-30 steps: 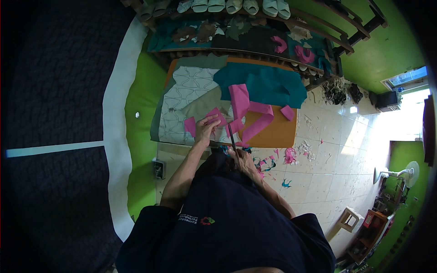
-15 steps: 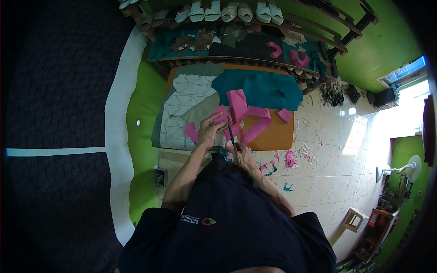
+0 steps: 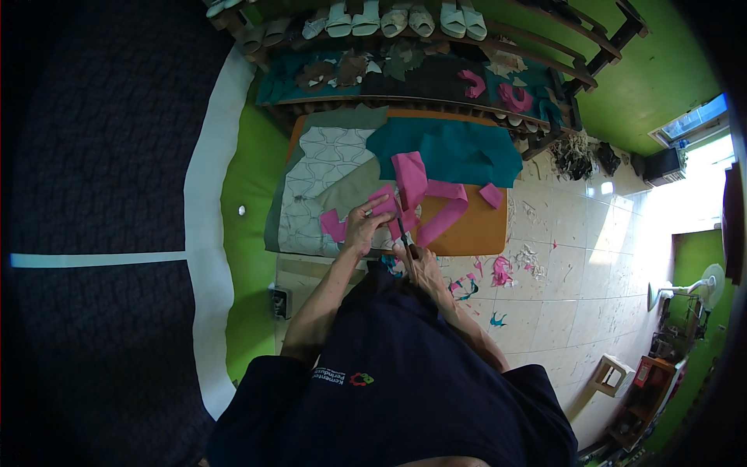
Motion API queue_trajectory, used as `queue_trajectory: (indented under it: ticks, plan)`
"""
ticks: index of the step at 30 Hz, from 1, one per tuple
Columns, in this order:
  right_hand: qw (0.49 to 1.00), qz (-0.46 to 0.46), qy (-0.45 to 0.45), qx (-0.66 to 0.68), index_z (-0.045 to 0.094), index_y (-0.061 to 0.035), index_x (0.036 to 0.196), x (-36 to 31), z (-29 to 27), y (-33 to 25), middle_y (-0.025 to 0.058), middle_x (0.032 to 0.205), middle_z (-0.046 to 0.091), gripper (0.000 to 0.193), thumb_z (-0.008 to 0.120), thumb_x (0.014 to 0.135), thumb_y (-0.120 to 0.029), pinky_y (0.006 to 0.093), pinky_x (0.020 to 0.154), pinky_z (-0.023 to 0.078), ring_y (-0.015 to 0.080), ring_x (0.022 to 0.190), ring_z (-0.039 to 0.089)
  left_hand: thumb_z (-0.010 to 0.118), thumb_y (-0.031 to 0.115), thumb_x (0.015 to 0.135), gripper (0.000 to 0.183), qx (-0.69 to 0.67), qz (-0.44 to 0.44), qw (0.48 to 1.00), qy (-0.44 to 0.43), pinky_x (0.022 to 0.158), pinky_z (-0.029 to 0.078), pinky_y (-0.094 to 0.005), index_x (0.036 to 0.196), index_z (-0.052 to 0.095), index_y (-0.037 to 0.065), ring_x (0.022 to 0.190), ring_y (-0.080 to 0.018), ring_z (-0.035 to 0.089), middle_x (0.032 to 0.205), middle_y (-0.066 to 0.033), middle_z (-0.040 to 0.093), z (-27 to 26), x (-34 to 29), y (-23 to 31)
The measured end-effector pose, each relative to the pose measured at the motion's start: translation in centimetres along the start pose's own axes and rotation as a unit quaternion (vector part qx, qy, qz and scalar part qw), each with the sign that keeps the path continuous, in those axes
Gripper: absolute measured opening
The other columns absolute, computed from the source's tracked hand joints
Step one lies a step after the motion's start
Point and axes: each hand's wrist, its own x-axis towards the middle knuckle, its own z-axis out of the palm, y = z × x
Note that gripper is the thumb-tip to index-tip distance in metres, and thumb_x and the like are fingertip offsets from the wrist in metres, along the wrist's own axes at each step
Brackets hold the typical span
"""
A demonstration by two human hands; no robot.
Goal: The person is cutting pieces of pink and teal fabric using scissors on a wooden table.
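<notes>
My left hand (image 3: 362,229) pinches a pink piece of material (image 3: 380,204) over the near middle of a low orange-brown table (image 3: 486,226). Scissors (image 3: 404,233) are gripped in my right hand (image 3: 425,272), their blades pointing away from me and meeting the pink material beside my left fingers. A long folded pink strip (image 3: 443,224) trails to the right of the blades. One small pink piece (image 3: 334,226) lies left of my left hand, and another (image 3: 491,195) rests near the table's right edge. The exact cut line is too small to make out.
A teal sheet (image 3: 443,148) and a pale sheet with drawn outlines (image 3: 331,152) cover much of the table. Behind it, a rack (image 3: 420,97) holds scraps, with sandals (image 3: 366,19) above. Pink and teal offcuts (image 3: 503,271) litter the tiled floor (image 3: 537,307).
The whole view has shifted slightly. Both hands keep nearly the same place at the pink material, and the scissors stay against it.
</notes>
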Motion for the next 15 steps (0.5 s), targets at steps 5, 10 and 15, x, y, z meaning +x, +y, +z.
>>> queue_trajectory:
  ticks: [5, 10, 15]
  plan:
    - [0.998, -0.032, 0.053, -0.006, 0.062, 0.0052, 0.070, -0.3, 0.2, 0.7, 0.0134, 0.058, 0.054, 0.067, 0.065, 0.089, -0.059, 0.0415, 0.060, 0.045, 0.0263, 0.055, 0.056, 0.069, -0.004, 0.086, 0.049, -0.010, -0.009, 1.000, 0.003, 0.076, 0.057, -0.0233, 0.134, 0.058, 0.001, 0.084, -0.0144, 0.072, 0.099, -0.0136, 0.074, -0.3, -0.2, -0.1]
    - [0.998, 0.004, 0.053, 0.046, 0.060, 0.0037, 0.064, -0.2, 0.6, 1.9, 0.0078, 0.052, 0.049, 0.067, 0.072, 0.082, -0.060, 0.0383, 0.053, 0.040, 0.0187, 0.051, 0.048, 0.074, 0.000, 0.084, 0.052, -0.026, -0.012, 0.999, 0.029, 0.064, 0.051, -0.0205, 0.134, 0.058, 0.002, 0.074, -0.0098, 0.068, 0.098, -0.0073, 0.073, 1.0, -0.9, 1.0]
    - [0.998, 0.007, 0.044, 0.040, 0.059, 0.0054, 0.065, 0.0, 1.0, 2.2, 0.0108, 0.055, 0.052, 0.069, 0.071, 0.083, -0.060, 0.0407, 0.056, 0.042, 0.0228, 0.053, 0.052, 0.072, -0.001, 0.085, 0.052, 0.011, -0.011, 1.000, 0.002, 0.068, 0.053, -0.0212, 0.135, 0.057, 0.002, 0.081, -0.0102, 0.069, 0.099, -0.0081, 0.073, 0.0, -1.3, -0.6]
